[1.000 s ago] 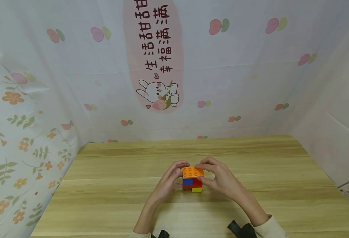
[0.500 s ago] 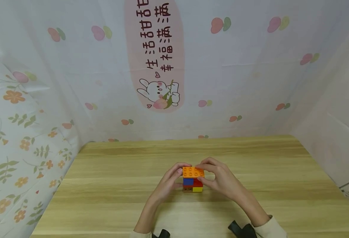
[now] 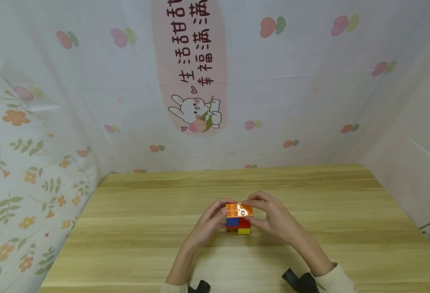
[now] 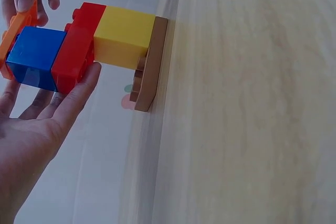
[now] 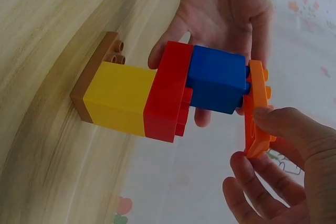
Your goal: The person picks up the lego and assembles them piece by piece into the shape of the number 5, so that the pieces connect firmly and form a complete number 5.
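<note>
Between my hands a stack of toy building bricks stands on the table. From the bottom it has a flat brown plate (image 5: 94, 74), a yellow brick (image 5: 118, 98), a red brick (image 5: 168, 93) and a blue brick (image 5: 216, 80). My left hand (image 3: 211, 221) holds the stack from the left, thumb by the red brick and fingers behind the blue one. With thumb and fingers my right hand (image 3: 273, 215) pinches a thin orange brick (image 5: 256, 108) at its right end. The orange brick lies over the blue one, overhanging to the right, and blue studs show in a narrow gap beneath it.
The wooden table (image 3: 145, 260) reaches back to a white patterned cloth (image 3: 302, 97), and a flowered cloth (image 3: 28, 171) hangs along the left. Black devices sit on both wrists, one on the left (image 3: 200, 287) and one on the right (image 3: 300, 281).
The head view has shifted slightly. Both hands keep nearly the same place at the stack, and the orange brick has tilted a little and now catches the light.
</note>
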### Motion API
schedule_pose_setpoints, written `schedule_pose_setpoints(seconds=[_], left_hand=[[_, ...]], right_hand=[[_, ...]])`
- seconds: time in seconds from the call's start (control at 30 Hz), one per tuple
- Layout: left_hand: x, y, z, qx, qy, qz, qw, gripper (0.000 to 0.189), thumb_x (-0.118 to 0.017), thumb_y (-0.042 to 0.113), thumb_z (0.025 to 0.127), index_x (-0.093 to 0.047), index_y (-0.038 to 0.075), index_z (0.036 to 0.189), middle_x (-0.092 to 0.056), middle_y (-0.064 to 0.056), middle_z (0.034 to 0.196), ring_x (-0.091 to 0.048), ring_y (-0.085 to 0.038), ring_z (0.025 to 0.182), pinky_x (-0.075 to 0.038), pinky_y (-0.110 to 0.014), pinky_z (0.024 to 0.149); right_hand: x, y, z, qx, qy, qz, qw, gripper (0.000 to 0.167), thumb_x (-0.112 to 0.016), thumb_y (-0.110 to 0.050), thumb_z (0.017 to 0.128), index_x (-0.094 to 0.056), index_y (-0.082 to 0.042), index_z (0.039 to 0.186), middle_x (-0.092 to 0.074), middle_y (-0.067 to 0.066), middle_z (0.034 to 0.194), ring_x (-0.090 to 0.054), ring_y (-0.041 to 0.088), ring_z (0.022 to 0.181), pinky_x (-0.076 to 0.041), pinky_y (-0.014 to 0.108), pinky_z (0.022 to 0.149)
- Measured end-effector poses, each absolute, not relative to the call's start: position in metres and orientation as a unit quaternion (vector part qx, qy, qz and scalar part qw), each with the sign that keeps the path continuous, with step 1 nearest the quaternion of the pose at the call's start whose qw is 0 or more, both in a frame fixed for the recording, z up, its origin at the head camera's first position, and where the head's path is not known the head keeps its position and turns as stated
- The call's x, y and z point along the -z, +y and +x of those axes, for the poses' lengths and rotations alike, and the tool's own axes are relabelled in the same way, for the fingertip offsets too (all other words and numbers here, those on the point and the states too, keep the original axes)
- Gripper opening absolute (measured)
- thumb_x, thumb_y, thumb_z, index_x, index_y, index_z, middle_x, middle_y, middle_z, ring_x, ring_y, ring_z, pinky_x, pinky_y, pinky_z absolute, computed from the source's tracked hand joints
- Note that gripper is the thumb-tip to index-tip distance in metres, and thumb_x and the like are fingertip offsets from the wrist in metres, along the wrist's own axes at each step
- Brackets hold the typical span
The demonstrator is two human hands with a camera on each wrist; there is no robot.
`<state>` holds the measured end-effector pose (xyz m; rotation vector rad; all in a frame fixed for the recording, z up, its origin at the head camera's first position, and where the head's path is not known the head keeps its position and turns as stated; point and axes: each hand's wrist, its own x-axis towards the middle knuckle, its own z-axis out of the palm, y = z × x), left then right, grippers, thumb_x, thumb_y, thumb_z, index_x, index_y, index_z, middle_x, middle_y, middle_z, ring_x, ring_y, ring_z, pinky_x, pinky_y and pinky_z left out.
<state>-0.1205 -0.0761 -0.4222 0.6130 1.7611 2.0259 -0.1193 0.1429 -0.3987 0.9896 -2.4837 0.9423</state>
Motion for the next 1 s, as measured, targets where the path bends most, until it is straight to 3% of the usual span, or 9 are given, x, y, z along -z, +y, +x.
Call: schedule_pose_setpoints(seconds=[1.0], left_hand=[[0.4251, -0.0754, -0.1228, -0.716, 0.633, 0.224, 0.192, 0.034, -0.035, 0.012, 0.102, -0.044, -0.001, 0.131, -0.048, -0.016, 0.126, -0.054, -0.022, 0.105, -0.041, -0.059, 0.088]], right_hand=[[0.4039, 0.144, -0.1213, -0.35, -0.863, 0.338, 0.137, 0.029, -0.077, -0.006, 0.074, -0.07, -0.004, 0.102, -0.059, -0.001, 0.097, -0.058, 0.013, 0.082, -0.052, 0.03, 0.071]])
